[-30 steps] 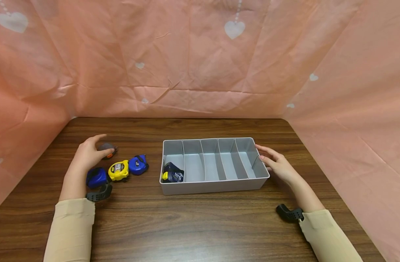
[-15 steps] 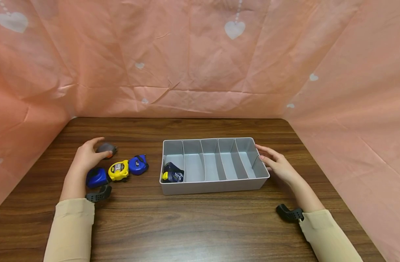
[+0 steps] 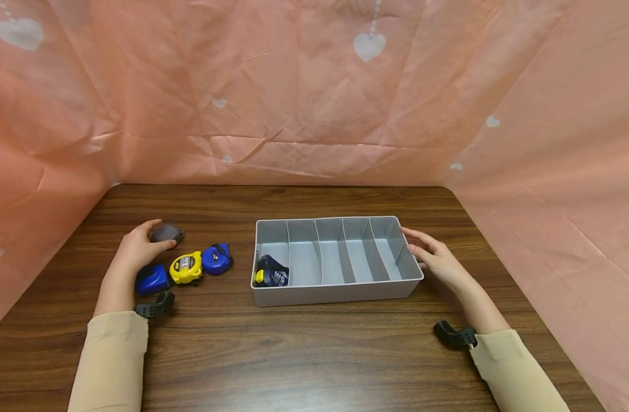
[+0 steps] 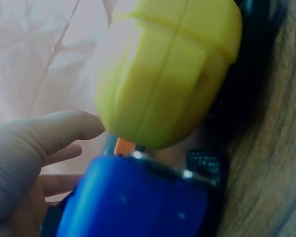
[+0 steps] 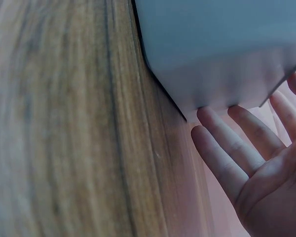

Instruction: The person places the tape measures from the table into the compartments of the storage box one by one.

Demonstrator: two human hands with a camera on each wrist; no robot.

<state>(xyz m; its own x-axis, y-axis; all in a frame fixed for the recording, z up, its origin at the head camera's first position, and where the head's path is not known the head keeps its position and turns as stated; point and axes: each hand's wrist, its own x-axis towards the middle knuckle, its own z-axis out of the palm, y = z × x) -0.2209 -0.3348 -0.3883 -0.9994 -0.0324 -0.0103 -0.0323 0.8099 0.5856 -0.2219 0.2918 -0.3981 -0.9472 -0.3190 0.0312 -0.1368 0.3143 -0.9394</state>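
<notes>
At centre-right of frame, grey tray [image 3: 335, 293]; my right hand [image 3: 440, 264] at its end, fingers apart, tips touching, presumably to steady it. At left, my left hand [image 3: 135, 245] straddles grey tape measure [image 3: 166, 232], which lies between thumb and finger; whether pinched, cannot tell.

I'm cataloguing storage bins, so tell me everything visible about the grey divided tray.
The grey divided tray looks plastic: rectangular, open-topped, four thin dividers making five compartments. It sits upright on the brown table. A dark tape measure lies in the leftmost compartment; fingers of the right hand touch the tray's right end.
</notes>
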